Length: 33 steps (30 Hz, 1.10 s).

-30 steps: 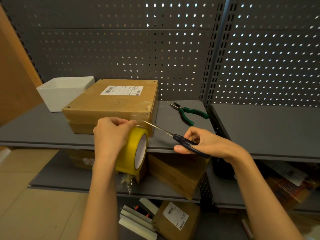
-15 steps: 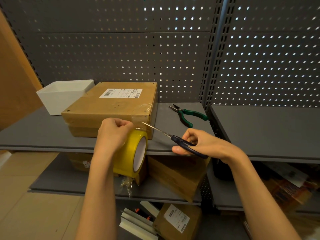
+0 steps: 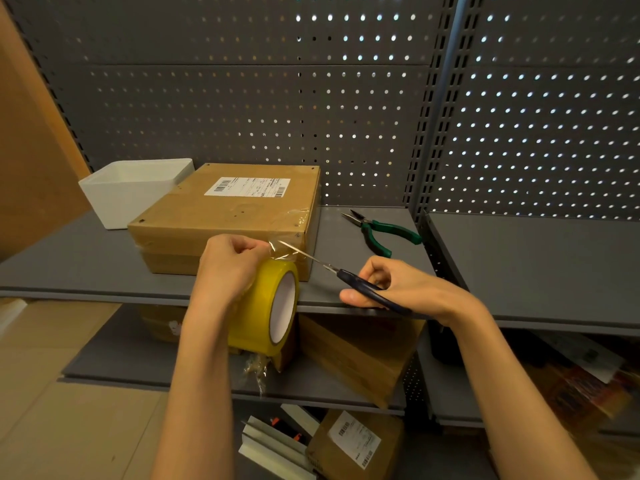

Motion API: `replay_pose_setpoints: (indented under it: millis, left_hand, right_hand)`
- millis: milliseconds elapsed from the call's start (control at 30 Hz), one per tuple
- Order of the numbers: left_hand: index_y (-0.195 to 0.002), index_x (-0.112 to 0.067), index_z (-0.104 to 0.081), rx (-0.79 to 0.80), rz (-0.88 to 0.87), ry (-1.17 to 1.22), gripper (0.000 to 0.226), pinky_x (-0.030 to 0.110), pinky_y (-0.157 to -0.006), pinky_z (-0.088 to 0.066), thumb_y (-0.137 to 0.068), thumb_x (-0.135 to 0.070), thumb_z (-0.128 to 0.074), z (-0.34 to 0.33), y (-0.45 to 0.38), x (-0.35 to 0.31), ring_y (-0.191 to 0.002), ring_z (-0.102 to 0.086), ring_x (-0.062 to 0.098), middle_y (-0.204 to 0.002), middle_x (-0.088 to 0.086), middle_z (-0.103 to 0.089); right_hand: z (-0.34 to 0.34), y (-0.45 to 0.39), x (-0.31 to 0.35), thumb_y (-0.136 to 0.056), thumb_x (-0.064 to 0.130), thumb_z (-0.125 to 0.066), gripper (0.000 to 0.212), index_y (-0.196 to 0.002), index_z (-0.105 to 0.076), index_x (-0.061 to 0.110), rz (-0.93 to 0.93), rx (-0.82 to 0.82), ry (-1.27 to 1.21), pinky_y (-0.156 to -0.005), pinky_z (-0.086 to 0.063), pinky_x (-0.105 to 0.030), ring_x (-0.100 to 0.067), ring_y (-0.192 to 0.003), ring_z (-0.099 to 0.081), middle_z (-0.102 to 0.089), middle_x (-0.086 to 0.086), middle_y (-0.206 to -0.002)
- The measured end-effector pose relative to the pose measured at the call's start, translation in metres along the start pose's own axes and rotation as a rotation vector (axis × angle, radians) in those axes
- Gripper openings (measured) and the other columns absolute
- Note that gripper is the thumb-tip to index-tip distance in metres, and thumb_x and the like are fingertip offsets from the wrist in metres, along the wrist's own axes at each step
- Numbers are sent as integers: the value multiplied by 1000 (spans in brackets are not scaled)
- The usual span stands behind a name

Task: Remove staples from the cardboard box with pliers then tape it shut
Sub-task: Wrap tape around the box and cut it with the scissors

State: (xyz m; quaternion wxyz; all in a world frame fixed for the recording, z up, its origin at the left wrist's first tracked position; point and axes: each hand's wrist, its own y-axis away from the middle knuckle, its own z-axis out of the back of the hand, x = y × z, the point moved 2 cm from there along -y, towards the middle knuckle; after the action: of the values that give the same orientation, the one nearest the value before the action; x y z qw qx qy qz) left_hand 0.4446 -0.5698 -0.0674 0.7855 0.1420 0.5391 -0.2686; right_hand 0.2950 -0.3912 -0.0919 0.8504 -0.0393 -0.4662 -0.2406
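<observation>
A flat cardboard box (image 3: 225,216) with a white shipping label lies on the grey shelf (image 3: 69,265). Clear tape runs from its front right corner to a yellow tape roll (image 3: 266,306) hanging just below the shelf's front edge. My left hand (image 3: 232,265) pinches the stretched tape above the roll. My right hand (image 3: 398,289) grips dark-handled scissors (image 3: 346,275), whose blades reach the tape beside my left fingers. Green-handled pliers (image 3: 381,230) lie on the shelf to the right of the box.
A white bin (image 3: 131,192) stands left of the box against the perforated back panel. Below, a lower shelf holds more cardboard boxes (image 3: 356,358); another labelled box (image 3: 353,441) and pale strips lie on the floor. A second grey shelf (image 3: 536,265) adjoins at right.
The scissor tips have moved left, closer to the tape at my left fingers. The tape roll and box stay where they were.
</observation>
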Motion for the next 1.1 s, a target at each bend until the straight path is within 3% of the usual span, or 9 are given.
replay_pose_setpoints:
  millis: [167, 333, 633, 767, 967, 1100]
  left_hand:
    - [-70, -26, -69, -16, -4, 7, 18, 28, -70, -43, -86, -19, -63, 0, -1, 1, -82, -57, 13, -80, -5, -65]
    - [-73, -24, -69, -21, 1, 10, 15, 31, -74, -45, -86, -21, -62, -1, -3, 2, -84, -57, 14, -85, -3, -67]
    - [-69, -27, -68, -28, -16, 26, 19, 23, -66, -43, -85, -20, -63, -1, -4, 4, -81, -56, 7, -82, -9, -65]
    - [-70, -27, -69, -29, -12, 29, 17, 22, -67, -43, -85, -21, -63, -1, -3, 5, -81, -57, 7, -83, -8, -66]
    - [-74, -25, -70, -39, -19, -1, 14, 22, -57, -39, -85, -22, -63, -1, -1, 4, -76, -53, 3, -81, -11, -64]
    - [-79, -21, -73, -52, -10, -2, 12, 22, -57, -37, -84, -24, -63, -1, 0, 5, -78, -53, 2, -83, -12, -64]
  right_hand:
    - [-3, -3, 7, -44, 77, -67, 79, -95, -57, 17, 8, 13, -27, -74, -48, -30, -11, -72, -58, -62, 0, -79]
    - [-5, -5, 17, -55, 64, -69, 59, -86, -57, 16, 33, 34, -73, -59, -46, -21, -4, -53, -55, -61, 9, -59]
    - [-8, -6, 22, -62, 55, -71, 48, -77, -59, 11, 83, 34, -201, -56, -44, -27, -13, -49, -52, -64, -5, -65]
    - [-9, -4, 22, -67, 48, -71, 38, -72, -60, 13, 108, 27, -226, -52, -43, -25, -12, -45, -50, -64, -7, -64]
    - [-10, -3, 23, -72, 36, -73, 28, -67, -61, 11, 124, -3, -252, -44, -41, -20, -11, -39, -48, -63, -7, -60]
    - [-11, -3, 21, -68, 39, -75, 31, -66, -62, 10, 122, -13, -255, -42, -39, -21, -12, -38, -47, -63, -6, -58]
